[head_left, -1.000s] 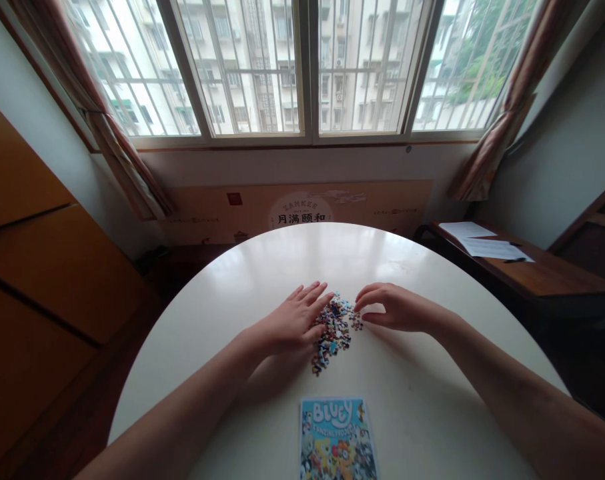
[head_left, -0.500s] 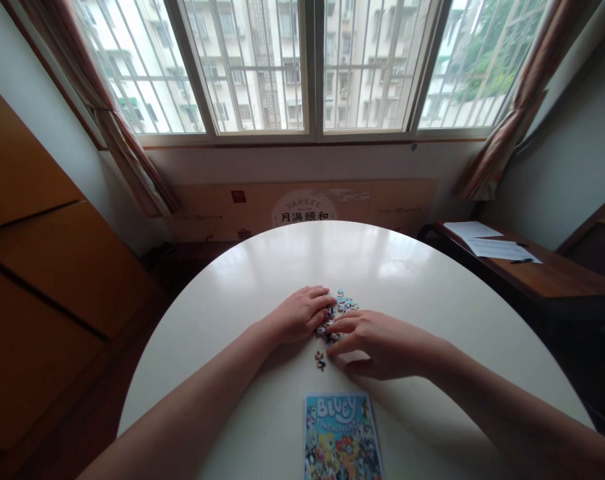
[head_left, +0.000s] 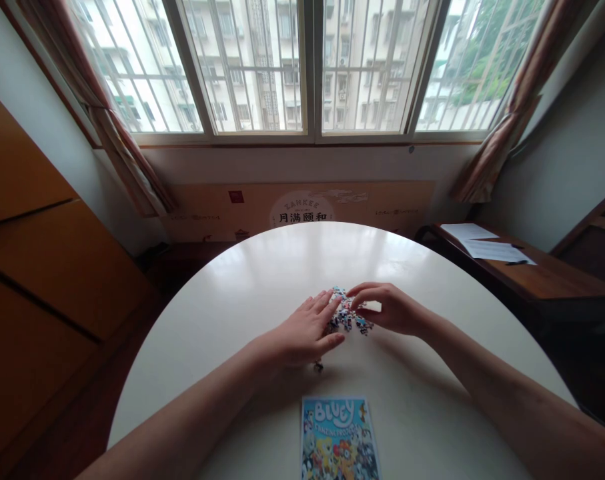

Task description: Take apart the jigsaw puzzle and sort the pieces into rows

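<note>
A small heap of jigsaw puzzle pieces (head_left: 346, 319) lies near the middle of the white round table (head_left: 222, 280). My left hand (head_left: 309, 327) rests at the heap's left side, fingers stretched out and thumb apart, palm down. From the right my right hand (head_left: 385, 307) reaches over the heap with its fingers bent and apart, the tips at the pieces; I see nothing held in it. A few loose pieces (head_left: 318, 366) lie just below my left hand. Nearer to me is a colourful picture sheet (head_left: 339, 437) marked "Bluey".
To the right stands a wooden desk (head_left: 557, 277) with papers (head_left: 499, 251) and a dark pen on it. Wooden cabinets (head_left: 37, 287) are on the left. Beyond the table are a long printed box (head_left: 302, 200) and barred windows with curtains.
My right hand has moved up and to the right, to the heap's far right side. My left hand has spread its fingers and come nearer. The heap has shifted slightly right.
</note>
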### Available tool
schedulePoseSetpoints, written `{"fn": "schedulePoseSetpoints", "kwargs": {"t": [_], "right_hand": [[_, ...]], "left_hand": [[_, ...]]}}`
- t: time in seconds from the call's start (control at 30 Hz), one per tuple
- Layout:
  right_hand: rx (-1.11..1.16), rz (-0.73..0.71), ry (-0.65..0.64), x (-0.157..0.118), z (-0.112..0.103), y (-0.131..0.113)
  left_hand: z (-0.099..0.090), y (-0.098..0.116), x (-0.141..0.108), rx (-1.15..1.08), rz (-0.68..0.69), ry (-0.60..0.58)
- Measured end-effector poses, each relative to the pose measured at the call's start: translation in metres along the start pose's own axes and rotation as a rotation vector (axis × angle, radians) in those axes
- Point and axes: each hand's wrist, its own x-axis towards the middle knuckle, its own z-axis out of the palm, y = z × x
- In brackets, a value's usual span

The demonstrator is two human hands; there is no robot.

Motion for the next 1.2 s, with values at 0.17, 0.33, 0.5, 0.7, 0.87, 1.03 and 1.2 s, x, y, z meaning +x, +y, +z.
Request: {"fn": "schedulePoseSetpoints", "kwargs": {"t": [0.17,0.33,0.5,0.7,0.87,1.03,1.2], "right_hand": [[-0.251,0.311,0.068,-0.004,0.003,0.022],[-0.385,0.423,-0.201,0.002,0.025,0.021],[-0.373,0.341,-0.250,0.004,0.041,0.000],[-0.225,0.318,-0.236,0.003,0.037,-0.006],[-0.293,0.480,-0.069,0.002,0.018,0.021],[-0.365,0.479,-0.142,0.004,0.023,0.028],[-0.389,0.414,-0.175,0.010,0.031,0.022]], "left_hand": [[-0.032,-0.013,-0.015,0.033,-0.022,-0.090],[-0.022,-0.024,-0.016,0.058,0.003,-0.127],[0.001,-0.024,-0.007,0.074,-0.017,-0.056],[0.008,-0.013,-0.001,0.087,-0.011,0.023],[0.011,-0.010,0.007,0.068,-0.027,0.102],[0.013,-0.020,0.016,0.038,-0.206,0.175],[0.016,-0.020,0.018,0.103,-0.214,0.116]]}}
